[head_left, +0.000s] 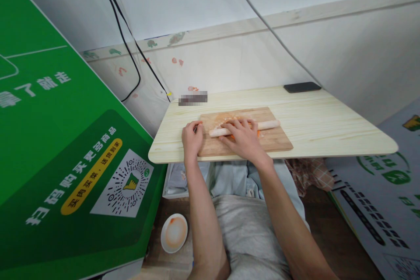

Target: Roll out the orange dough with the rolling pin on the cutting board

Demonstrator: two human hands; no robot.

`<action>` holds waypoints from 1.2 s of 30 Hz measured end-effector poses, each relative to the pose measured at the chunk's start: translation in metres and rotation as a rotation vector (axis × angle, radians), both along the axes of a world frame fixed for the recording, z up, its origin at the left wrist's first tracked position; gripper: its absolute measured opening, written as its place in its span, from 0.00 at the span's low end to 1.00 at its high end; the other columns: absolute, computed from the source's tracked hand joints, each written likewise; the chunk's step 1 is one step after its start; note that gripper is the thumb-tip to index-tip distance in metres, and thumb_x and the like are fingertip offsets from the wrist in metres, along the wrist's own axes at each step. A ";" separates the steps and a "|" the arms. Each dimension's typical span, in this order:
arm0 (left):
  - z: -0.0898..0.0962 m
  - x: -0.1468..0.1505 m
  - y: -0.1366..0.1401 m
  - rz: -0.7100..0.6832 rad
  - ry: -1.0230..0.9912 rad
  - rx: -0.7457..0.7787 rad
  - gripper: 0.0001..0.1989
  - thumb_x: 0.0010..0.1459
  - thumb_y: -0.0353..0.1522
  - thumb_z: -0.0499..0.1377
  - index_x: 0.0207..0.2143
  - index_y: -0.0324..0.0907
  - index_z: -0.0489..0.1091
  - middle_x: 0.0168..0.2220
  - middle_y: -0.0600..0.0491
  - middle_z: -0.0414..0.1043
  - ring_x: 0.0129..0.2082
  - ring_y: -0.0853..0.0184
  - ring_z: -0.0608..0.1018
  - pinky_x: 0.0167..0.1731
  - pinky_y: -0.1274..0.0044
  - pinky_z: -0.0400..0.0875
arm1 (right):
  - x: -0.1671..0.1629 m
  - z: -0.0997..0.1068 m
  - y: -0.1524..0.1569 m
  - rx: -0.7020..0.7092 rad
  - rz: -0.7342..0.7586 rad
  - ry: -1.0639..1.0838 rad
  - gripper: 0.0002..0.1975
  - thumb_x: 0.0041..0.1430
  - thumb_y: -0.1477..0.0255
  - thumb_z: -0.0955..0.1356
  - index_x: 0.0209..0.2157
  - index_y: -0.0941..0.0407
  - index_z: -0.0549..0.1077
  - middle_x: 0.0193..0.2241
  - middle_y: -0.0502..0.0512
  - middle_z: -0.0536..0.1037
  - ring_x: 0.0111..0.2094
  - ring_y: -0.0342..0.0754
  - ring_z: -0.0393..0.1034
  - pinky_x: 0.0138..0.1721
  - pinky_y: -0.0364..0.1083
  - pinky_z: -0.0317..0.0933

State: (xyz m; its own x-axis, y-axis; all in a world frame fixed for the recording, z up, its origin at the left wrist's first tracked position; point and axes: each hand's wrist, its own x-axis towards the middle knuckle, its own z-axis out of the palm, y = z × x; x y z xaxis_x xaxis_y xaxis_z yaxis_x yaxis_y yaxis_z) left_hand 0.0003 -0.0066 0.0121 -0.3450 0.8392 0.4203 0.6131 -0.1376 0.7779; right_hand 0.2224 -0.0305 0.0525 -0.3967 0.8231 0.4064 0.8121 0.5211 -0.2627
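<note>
Pale wood-grain tabletop (334,129), wooden cutting board (278,142) on it. Rolling pin (269,125) lies across board, right hand (245,136) splayed over it. Left hand (192,138) half-curled at board's left edge; unclear whether it holds anything.

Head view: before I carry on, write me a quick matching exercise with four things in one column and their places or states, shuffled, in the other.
1. rolling pin
2. dark phone
3. left hand
4. white dish

A. marked with orange stains
B. at the left edge of the cutting board
C. under the right hand
D. near the back edge of the table

Pairs: 1-C, 2-D, 3-B, 4-A
</note>
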 end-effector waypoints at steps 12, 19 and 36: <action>0.000 0.001 -0.001 0.000 0.002 -0.002 0.13 0.69 0.33 0.58 0.45 0.44 0.83 0.48 0.45 0.87 0.50 0.56 0.85 0.59 0.63 0.78 | 0.000 0.001 -0.001 -0.012 -0.007 -0.023 0.19 0.77 0.58 0.69 0.62 0.49 0.80 0.64 0.59 0.82 0.65 0.64 0.68 0.68 0.64 0.46; -0.001 0.000 -0.001 0.001 0.008 0.001 0.13 0.69 0.34 0.57 0.45 0.45 0.83 0.49 0.45 0.86 0.50 0.56 0.84 0.59 0.63 0.78 | 0.000 0.000 -0.001 -0.006 -0.001 -0.007 0.19 0.77 0.58 0.69 0.61 0.49 0.80 0.64 0.59 0.82 0.65 0.65 0.67 0.68 0.65 0.46; -0.003 -0.001 0.001 -0.005 0.006 0.008 0.13 0.69 0.34 0.58 0.46 0.44 0.83 0.49 0.45 0.86 0.50 0.56 0.84 0.59 0.63 0.78 | -0.001 0.003 -0.002 -0.026 -0.019 -0.021 0.19 0.77 0.58 0.70 0.62 0.50 0.80 0.65 0.59 0.82 0.66 0.65 0.68 0.69 0.64 0.46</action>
